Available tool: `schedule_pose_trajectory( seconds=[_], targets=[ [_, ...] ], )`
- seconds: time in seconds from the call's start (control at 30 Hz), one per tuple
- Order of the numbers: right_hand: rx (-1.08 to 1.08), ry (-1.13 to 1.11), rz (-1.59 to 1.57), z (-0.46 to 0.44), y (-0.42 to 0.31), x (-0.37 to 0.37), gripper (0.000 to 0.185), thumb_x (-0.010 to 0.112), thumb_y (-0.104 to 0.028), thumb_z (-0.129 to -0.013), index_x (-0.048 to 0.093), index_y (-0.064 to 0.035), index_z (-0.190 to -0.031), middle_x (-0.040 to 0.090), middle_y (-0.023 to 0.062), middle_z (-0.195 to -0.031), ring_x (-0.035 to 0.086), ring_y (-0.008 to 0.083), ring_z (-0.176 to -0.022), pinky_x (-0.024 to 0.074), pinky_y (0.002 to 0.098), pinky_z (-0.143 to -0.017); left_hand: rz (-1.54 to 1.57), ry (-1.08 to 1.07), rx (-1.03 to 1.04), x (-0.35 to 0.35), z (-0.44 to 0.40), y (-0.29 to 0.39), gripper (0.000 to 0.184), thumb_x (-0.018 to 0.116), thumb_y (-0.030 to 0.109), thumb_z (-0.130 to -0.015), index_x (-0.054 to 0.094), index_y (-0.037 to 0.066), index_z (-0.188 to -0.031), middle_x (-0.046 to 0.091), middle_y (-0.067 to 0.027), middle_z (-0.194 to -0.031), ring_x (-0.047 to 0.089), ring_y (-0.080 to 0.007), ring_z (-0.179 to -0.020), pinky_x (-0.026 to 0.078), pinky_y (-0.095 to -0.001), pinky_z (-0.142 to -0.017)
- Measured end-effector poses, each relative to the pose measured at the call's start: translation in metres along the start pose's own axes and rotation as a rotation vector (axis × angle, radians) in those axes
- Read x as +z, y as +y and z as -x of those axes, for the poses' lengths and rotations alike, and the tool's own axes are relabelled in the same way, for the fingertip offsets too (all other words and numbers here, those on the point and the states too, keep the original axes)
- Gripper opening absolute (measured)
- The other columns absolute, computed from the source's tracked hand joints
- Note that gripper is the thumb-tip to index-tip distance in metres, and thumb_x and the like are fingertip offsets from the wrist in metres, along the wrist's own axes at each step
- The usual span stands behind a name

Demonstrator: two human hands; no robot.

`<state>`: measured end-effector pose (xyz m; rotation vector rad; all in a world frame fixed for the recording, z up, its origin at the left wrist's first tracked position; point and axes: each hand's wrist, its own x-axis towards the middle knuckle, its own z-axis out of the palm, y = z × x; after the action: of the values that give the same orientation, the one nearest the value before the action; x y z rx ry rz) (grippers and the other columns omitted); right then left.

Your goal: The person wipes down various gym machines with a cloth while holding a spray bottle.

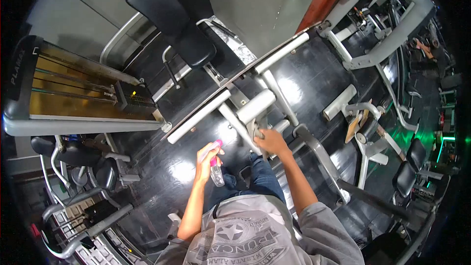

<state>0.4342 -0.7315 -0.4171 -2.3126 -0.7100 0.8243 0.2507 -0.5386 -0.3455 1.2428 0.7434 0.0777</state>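
My left hand (208,161) is closed around a clear spray bottle (217,175) with a pink spray head, held upright in front of my body. Its fingers wrap the neck and trigger area. My right hand (272,142) reaches forward to the grey metal frame of a gym machine, just below a thick pale roller (256,106). Those fingers are bent over a grey, cloth-like piece (253,130) against the frame; most of it is hidden by the hand and blends with the metal.
A black padded seat (169,17) stands beyond the frame's long bar (198,117). To the left is a weight-stack machine (73,93). A bent grey tube (319,154) runs close by my right arm. More machines stand at both sides on the shiny black floor (152,186).
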Motion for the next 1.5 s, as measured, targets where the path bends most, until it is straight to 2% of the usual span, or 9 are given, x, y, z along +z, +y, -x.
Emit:
schedule_pose_trajectory(
  seconds=[0.13,0.2,0.27,0.5,0.6,0.73,1.03,1.27,1.5],
  targets=[
    [0.008,-0.2,-0.132,0.025,-0.001,-0.045,0.045,0.065,-0.037,-0.08,0.068,-0.0008,-0.106,0.069,0.0233,-0.092,0.065,0.0419,-0.09,0.0508,0.0454,-0.081,-0.012,0.037,0.029,0.028,-0.019,0.004,0.032,0.056,0.028,-0.089,0.061,-0.002,-0.096,0.063,-0.0116,-0.083,0.055,-0.0154,-0.051,0.047,-0.0291,-0.051],
    [-0.028,-0.122,-0.195,0.031,-0.002,-0.057,0.038,0.065,-0.03,-0.081,0.067,-0.0025,-0.108,0.069,0.0204,-0.094,0.065,0.0408,-0.091,0.05,0.0437,-0.081,-0.051,0.06,0.024,0.04,-0.026,0.007,0.033,0.056,0.028,-0.09,0.061,-0.003,-0.099,0.063,-0.0111,-0.083,0.056,-0.0154,-0.051,0.046,-0.0286,-0.051],
    [-0.226,0.294,-0.215,0.029,-0.007,-0.067,0.037,0.063,-0.021,-0.082,0.064,-0.0048,-0.115,0.067,0.0191,-0.103,0.064,0.0392,-0.097,0.0492,0.0424,-0.083,-0.049,0.068,0.045,0.048,-0.032,0.007,0.034,0.057,0.029,-0.09,0.062,-0.003,-0.1,0.063,-0.0109,-0.083,0.055,-0.0153,-0.051,0.046,-0.0285,-0.051],
    [-0.29,0.469,0.177,-0.043,-0.053,-0.08,0.038,0.066,-0.011,-0.077,0.064,-0.0051,-0.114,0.063,0.0143,-0.12,0.065,0.0335,-0.1,0.0521,0.0412,-0.088,-0.069,0.189,0.12,0.063,-0.05,-0.007,0.034,0.059,0.029,-0.089,0.064,-0.002,-0.102,0.063,-0.0084,-0.086,0.057,-0.0154,-0.054,0.045,-0.0277,-0.052],
    [-0.106,0.241,0.306,-0.071,-0.072,-0.063,0.03,0.068,-0.019,-0.076,0.069,-0.0066,-0.103,0.067,0.0153,-0.113,0.068,0.0341,-0.096,0.0546,0.0435,-0.082,-0.037,0.216,0.165,0.064,-0.056,-0.016,0.034,0.059,0.029,-0.089,0.065,-0.001,-0.102,0.063,-0.0073,-0.086,0.057,-0.0155,-0.055,0.045,-0.0273,-0.053],
    [-0.334,-0.17,0.44,-0.099,-0.113,-0.053,0.029,0.066,-0.028,-0.075,0.075,-0.0046,-0.089,0.071,0.0206,-0.098,0.071,0.0349,-0.089,0.0559,0.0424,-0.082,0.026,0.225,0.11,0.071,-0.053,-0.013,0.029,0.058,0.026,-0.092,0.065,-0.001,-0.101,0.062,-0.0066,-0.088,0.056,-0.0139,-0.058,0.044,-0.027,-0.056],
    [-0.123,-0.234,0.701,-0.161,-0.075,-0.076,0.035,0.064,-0.033,-0.079,0.074,-0.0027,-0.092,0.073,0.0174,-0.09,0.071,0.0351,-0.089,0.056,0.0441,-0.08,0.117,0.264,0.126,0.075,-0.064,-0.025,0.028,0.057,0.023,-0.092,0.063,-0.002,-0.102,0.059,-0.007,-0.088,0.057,-0.0146,-0.061,0.046,-0.0281,-0.058],
    [-0.392,-0.123,0.437,-0.101,-0.091,-0.059,0.035,0.069,-0.032,-0.078,0.072,-0.0092,-0.106,0.07,0.0218,-0.092,0.069,0.0367,-0.089,0.0551,0.0453,-0.078,0.125,0.264,0.137,0.077,-0.067,-0.026,0.029,0.058,0.029,-0.09,0.06,0.001,-0.096,0.058,-0.005,-0.085,0.057,-0.0135,-0.06,0.046,-0.027,-0.058],
    [-0.329,0.16,0.208,-0.065,-0.039,-0.104,0.035,0.071,-0.016,-0.077,0.065,-0.0146,-0.112,0.063,0.0018,-0.121,0.064,0.0297,-0.102,0.0524,0.0396,-0.086,0.175,0.228,0.092,0.073,-0.067,-0.025,0.029,0.058,0.03,-0.088,0.06,0.001,-0.093,0.057,-0.005,-0.085,0.055,-0.0119,-0.058,0.052,-0.0299,-0.061]
  ],
)
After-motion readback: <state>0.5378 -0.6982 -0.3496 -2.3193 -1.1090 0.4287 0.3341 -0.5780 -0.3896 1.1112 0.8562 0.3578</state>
